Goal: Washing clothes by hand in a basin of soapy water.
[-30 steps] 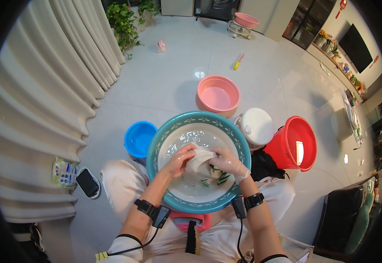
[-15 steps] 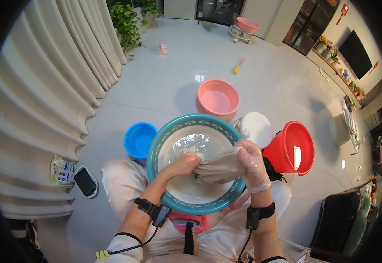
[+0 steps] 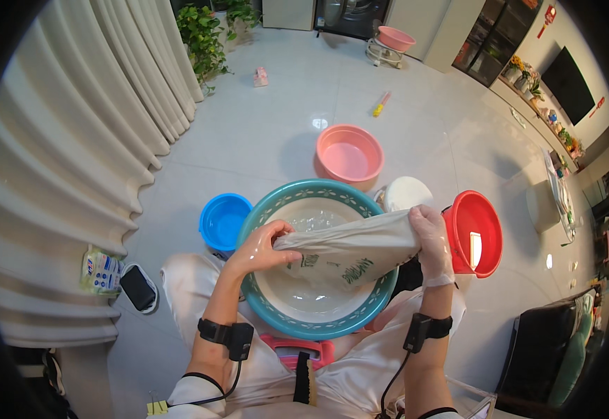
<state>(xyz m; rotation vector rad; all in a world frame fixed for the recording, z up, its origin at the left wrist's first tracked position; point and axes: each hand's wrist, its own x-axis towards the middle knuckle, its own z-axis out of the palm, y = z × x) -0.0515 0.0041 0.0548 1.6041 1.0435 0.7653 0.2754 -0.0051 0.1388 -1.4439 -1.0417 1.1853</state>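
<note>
A wet, pale beige cloth [image 3: 353, 246] with dark green print is stretched between my hands above a teal-rimmed basin [image 3: 276, 318] of water. My left hand [image 3: 262, 246] grips the cloth's left end, thumb below and fingers curled over the top. In a clear plastic glove, my right hand [image 3: 431, 241] pinches the other end, just beyond the basin's right rim. The cloth's lower part sags over the water, and whether it is a bag or a garment I cannot tell.
A blue bucket [image 3: 224, 222] stands left of the basin and a pink basin [image 3: 350, 155] beyond it. To the right are a white-lidded container [image 3: 407, 192] and a red bucket [image 3: 475, 234]. A pink-handled board [image 3: 297, 349] lies between my legs. A phone [image 3: 137, 288] rests at far left.
The cloth was bunched and twisted between my hands; now it is pulled out wider, its print showing. My right hand has moved right and up, my left hand left and up.
</note>
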